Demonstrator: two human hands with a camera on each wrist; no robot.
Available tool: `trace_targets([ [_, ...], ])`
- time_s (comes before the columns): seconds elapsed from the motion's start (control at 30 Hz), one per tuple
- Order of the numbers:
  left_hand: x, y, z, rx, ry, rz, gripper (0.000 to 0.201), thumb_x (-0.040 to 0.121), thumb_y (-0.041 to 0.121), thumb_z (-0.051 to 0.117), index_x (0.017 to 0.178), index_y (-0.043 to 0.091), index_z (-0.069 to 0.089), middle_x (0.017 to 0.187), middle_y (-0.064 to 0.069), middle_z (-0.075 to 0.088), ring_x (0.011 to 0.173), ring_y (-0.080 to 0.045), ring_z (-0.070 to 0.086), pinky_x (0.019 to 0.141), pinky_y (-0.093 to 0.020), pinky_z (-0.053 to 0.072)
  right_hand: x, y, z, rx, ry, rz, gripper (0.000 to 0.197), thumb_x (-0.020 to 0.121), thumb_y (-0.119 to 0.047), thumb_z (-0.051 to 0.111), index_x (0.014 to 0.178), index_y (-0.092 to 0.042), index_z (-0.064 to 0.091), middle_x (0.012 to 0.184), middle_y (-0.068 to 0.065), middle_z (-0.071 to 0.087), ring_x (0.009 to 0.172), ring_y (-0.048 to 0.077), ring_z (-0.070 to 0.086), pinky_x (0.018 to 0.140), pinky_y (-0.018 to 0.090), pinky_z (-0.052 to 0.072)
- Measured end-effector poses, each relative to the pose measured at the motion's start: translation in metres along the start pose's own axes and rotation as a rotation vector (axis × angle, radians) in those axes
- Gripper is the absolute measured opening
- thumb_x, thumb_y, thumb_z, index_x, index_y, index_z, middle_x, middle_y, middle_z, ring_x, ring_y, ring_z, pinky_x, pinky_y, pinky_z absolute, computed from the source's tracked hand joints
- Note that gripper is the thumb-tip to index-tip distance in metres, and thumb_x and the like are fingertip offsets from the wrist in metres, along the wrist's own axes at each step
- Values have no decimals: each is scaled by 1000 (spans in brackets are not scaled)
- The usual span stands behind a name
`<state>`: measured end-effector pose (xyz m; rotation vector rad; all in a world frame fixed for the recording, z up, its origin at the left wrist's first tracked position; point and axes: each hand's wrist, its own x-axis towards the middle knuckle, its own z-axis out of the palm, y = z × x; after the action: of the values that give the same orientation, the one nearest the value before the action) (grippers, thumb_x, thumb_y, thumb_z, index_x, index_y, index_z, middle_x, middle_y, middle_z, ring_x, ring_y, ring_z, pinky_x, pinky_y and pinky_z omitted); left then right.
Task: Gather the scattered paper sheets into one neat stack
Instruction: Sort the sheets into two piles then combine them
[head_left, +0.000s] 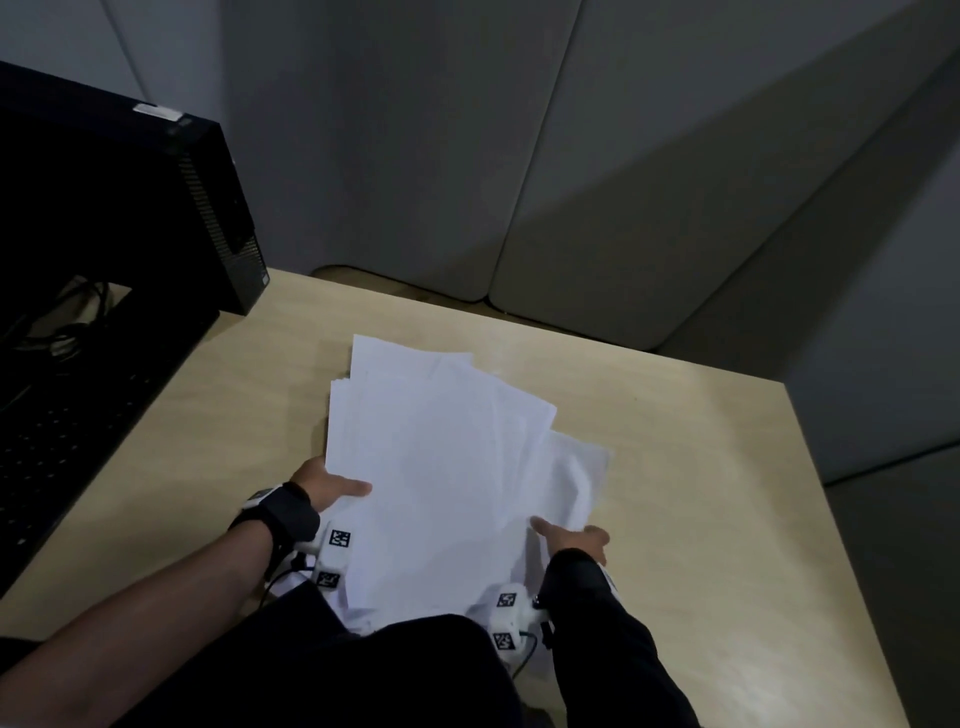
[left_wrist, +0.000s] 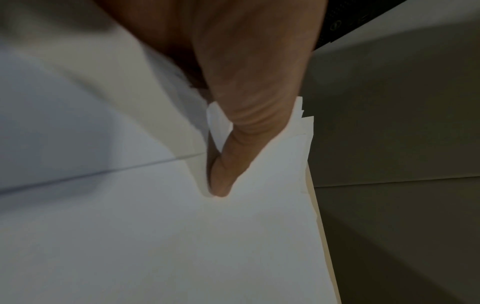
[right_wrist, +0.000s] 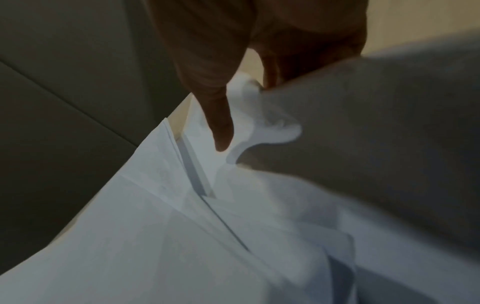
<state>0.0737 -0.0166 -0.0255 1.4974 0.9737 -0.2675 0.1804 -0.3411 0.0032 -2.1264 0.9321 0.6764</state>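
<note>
A loose, fanned pile of white paper sheets (head_left: 436, 457) lies near the front middle of the light wooden table (head_left: 701, 493), its far corners splayed apart. My left hand (head_left: 332, 486) grips the pile's left edge, thumb on top of the sheets (left_wrist: 155, 236) and fingers hidden beneath. My right hand (head_left: 569, 535) pinches the pile's right edge, where the sheets (right_wrist: 182, 226) buckle and curl under the thumb (right_wrist: 221, 127). The near end of the pile hangs over the table's front edge toward my body.
A black computer tower (head_left: 135, 208) stands at the back left, with a dark keyboard (head_left: 57, 441) and cables in front of it. Grey partition panels (head_left: 519, 156) close off the back. The table's right edge (head_left: 831, 545) drops off to a grey floor.
</note>
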Motion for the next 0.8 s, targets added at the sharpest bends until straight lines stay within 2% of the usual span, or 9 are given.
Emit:
trace_targets([
  [0.1, 3, -7, -5, -53, -1, -1, 47, 70, -2, 80, 114, 1, 66, 115, -16, 69, 102, -32, 67, 92, -40, 51, -2, -1, -1, -134, -53, -111, 56, 73, -27, 75, 120, 0, 59, 116, 19, 67, 103, 35, 65, 74, 30, 46],
  [0.17, 5, -10, -7, -88, -13, 4, 49, 72, -4, 78, 119, 2, 62, 118, -17, 68, 102, -31, 66, 93, -41, 51, -4, -2, -4, -162, -28, -191, 45, 78, -23, 69, 117, 0, 62, 114, 20, 67, 104, 37, 64, 77, 32, 49],
  [0.3, 6, -11, -10, -95, -3, 9, 46, 78, -5, 73, 122, 0, 58, 119, -16, 66, 98, -29, 64, 88, -36, 49, -1, -16, -43, -22, 130, -276, 50, 80, -19, 69, 123, 4, 57, 124, 26, 62, 114, 41, 59, 94, 41, 47],
  [0.37, 6, -10, -8, -92, 4, 4, 44, 78, -6, 72, 120, -1, 59, 117, -15, 66, 98, -29, 64, 89, -36, 49, 3, -28, -77, 145, 191, -311, 51, 79, -17, 71, 122, 7, 57, 118, 25, 64, 109, 38, 62, 89, 41, 48],
  [0.47, 9, -10, -8, -118, 5, -7, 46, 78, -7, 71, 122, -2, 59, 117, -16, 65, 99, -30, 63, 88, -36, 49, 4, -50, -124, 411, 225, -407, 44, 77, -9, 71, 114, 12, 61, 96, 15, 61, 89, 24, 58, 73, 35, 43],
  [0.57, 9, -10, -7, -114, -4, -1, 48, 76, -5, 74, 122, 1, 59, 119, -17, 66, 102, -32, 65, 89, -38, 50, -1, -63, -148, 604, 135, -477, 43, 69, -8, 70, 108, 8, 62, 92, 12, 61, 83, 26, 58, 68, 32, 44],
  [0.7, 4, -6, -3, -45, -6, 61, 48, 79, 3, 74, 124, 8, 59, 116, -10, 66, 100, -27, 63, 88, -34, 47, -14, -69, -115, 506, -107, -485, 33, 75, 0, 65, 107, 4, 63, 78, 10, 64, 51, 19, 62, 49, 24, 49],
  [0.73, 4, -4, -1, -30, -11, 74, 48, 80, 6, 75, 125, 9, 58, 117, -9, 66, 101, -26, 63, 90, -34, 47, -17, -67, -95, 431, -136, -483, 29, 76, 1, 65, 105, 2, 63, 79, 11, 66, 49, 16, 64, 47, 23, 50],
  [0.8, 1, -2, -2, -28, -27, 86, 49, 80, 14, 76, 125, 11, 59, 120, -8, 67, 104, -26, 64, 95, -37, 49, -14, -57, -52, 250, -142, -484, 36, 74, -2, 69, 110, 0, 63, 93, 16, 70, 71, 20, 70, 62, 28, 55],
])
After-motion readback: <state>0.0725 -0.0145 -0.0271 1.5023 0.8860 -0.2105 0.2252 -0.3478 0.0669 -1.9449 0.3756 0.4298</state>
